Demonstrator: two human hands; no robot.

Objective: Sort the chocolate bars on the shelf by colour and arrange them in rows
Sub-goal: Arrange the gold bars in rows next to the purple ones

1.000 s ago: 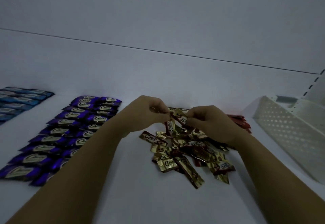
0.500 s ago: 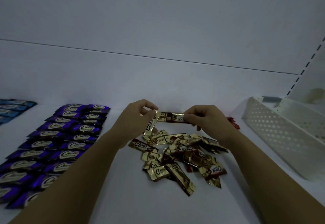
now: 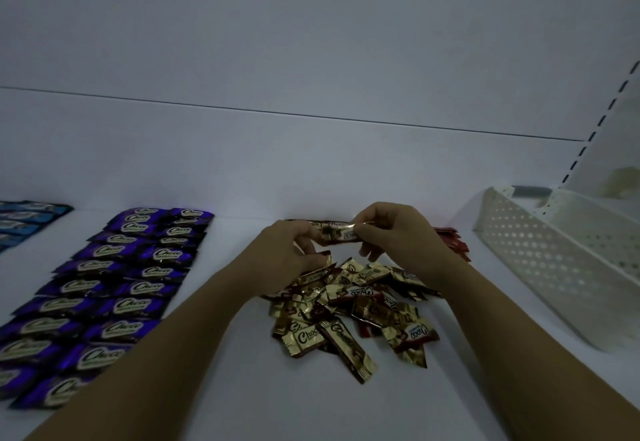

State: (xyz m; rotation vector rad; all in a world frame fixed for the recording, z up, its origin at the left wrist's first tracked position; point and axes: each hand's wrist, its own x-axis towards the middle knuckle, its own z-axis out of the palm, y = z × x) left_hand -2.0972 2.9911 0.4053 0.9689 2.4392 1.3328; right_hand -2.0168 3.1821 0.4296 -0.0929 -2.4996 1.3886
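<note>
Reading "Choco": gold bar [image 3: 341,234] in right hand [image 3: 398,240]

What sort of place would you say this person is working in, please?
Most likely a shop or stockroom shelf: a white shelf board with a slotted upright at right, purple chocolate bars laid in rows, and a perforated white basket.
</note>
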